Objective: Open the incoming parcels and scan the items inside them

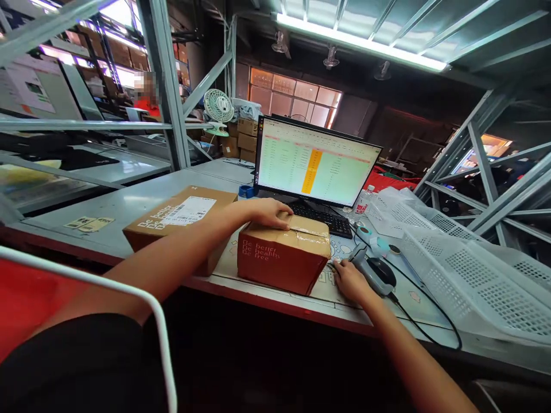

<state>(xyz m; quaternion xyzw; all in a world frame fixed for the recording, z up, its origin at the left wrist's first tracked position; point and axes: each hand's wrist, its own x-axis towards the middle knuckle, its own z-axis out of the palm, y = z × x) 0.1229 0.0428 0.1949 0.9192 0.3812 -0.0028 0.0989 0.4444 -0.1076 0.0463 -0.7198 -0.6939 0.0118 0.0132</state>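
Note:
A taped cardboard box (282, 261) with pale lettering on its front sits near the table's front edge. My left hand (271, 213) lies on top of this box at its far left, thumb and fingers apart. Just off the box's right side, my right hand (348, 280) is low over the desk mat with its fingers closed. A small dark thing shows at those fingertips, too little of it to name. Beside that hand rests a grey barcode scanner (373, 271) with a cable. A larger cardboard box (148, 221) with a white label stands left, partly behind my left forearm.
A monitor (316, 163) showing a spreadsheet stands behind a black keyboard (325, 218). White perforated plastic baskets (469, 269) occupy the right side. A blue tape roll (246, 191) is by the monitor. Metal frame posts (166, 86) rise at left; a person (147, 105) is beyond them.

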